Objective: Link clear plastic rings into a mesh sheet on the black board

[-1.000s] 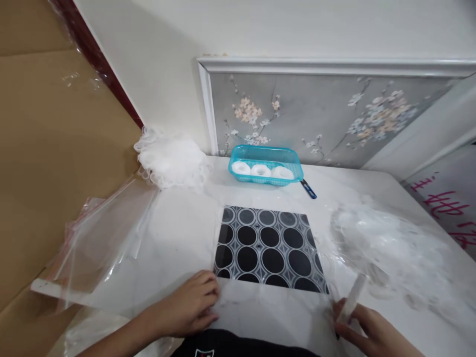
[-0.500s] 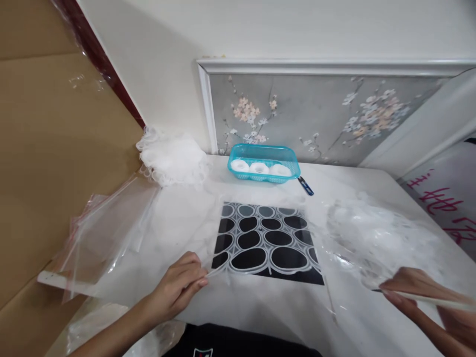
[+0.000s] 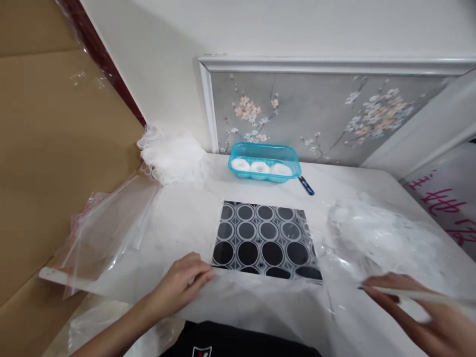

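A black mat point(image 3: 265, 240) printed with white circles lies on the white table point(image 3: 186, 223). Over its near edge spreads a clear plastic film point(image 3: 267, 297). My left hand point(image 3: 182, 287) pinches the film's left edge, fingers closed, just beside the mat's near-left corner. My right hand point(image 3: 416, 312) is at the lower right, blurred by motion, closed around a thin white stick point(image 3: 420, 296). A heap of clear plastic pieces point(image 3: 379, 233) lies just beyond my right hand.
A teal basket point(image 3: 265, 157) holding three white rolls stands at the back by the flowered panel. A blue-handled tool point(image 3: 307, 186) lies beside it. A white frilly pile point(image 3: 173, 156) sits back left. Clear bags point(image 3: 107, 228) lie left, by a cardboard wall.
The film lifted over the mat half a second ago has dropped back to the near edge. My right hand swung out to the right with the stick. My left hand barely moved.
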The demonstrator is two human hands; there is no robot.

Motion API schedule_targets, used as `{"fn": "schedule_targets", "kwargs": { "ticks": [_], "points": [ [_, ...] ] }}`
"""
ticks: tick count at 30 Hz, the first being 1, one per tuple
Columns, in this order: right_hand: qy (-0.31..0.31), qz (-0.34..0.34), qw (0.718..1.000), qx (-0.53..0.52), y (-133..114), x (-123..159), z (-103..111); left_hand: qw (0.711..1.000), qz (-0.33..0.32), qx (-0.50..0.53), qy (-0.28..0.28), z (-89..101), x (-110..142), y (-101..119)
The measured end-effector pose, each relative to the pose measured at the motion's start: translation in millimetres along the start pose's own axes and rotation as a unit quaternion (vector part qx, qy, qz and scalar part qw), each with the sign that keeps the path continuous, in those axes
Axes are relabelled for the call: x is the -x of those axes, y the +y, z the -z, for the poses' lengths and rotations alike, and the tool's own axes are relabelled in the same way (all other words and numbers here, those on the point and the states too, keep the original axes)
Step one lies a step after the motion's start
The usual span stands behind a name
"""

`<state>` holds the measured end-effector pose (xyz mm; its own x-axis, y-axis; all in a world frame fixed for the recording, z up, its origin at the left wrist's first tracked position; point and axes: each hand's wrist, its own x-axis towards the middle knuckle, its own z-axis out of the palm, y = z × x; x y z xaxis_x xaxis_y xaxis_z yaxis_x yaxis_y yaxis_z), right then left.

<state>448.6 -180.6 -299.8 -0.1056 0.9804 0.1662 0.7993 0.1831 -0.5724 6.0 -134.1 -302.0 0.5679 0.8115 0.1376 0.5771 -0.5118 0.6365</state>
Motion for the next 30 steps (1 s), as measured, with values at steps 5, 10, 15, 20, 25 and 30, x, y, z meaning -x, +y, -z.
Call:
{"fn": "schedule_targets", "kwargs": {
  "ticks": [5, 10, 15, 20, 25, 30],
  "points": [
    [-0.086, -0.097, 0.989, 0.067, 5, -44, -48, 0.982, 0.171, -0.021, -0.075, -18.7, -22, -39],
    [0.005, -0.045, 0.997, -0.059, -44, -79, -110, 0.977, 0.096, -0.192, -0.016, -34.1, -30, -53],
    [-0.072, 0.061, 0.973, -0.211, -119, -112, -183, 0.940, -0.082, -0.330, 0.003, -60.0, -25, -53],
    [-0.040, 0.049, 0.974, -0.219, -129, -126, -226, 0.906, -0.177, -0.383, 0.033, -80.6, -16, -62],
    [-0.020, 0.047, 0.974, -0.220, -122, -121, -231, 0.880, -0.203, -0.428, 0.033, -87.1, -16, -66],
    [-0.020, 0.056, 0.978, -0.202, -126, -122, -228, 0.875, -0.195, -0.437, 0.075, -91.7, -14, -67]
  ]
}}
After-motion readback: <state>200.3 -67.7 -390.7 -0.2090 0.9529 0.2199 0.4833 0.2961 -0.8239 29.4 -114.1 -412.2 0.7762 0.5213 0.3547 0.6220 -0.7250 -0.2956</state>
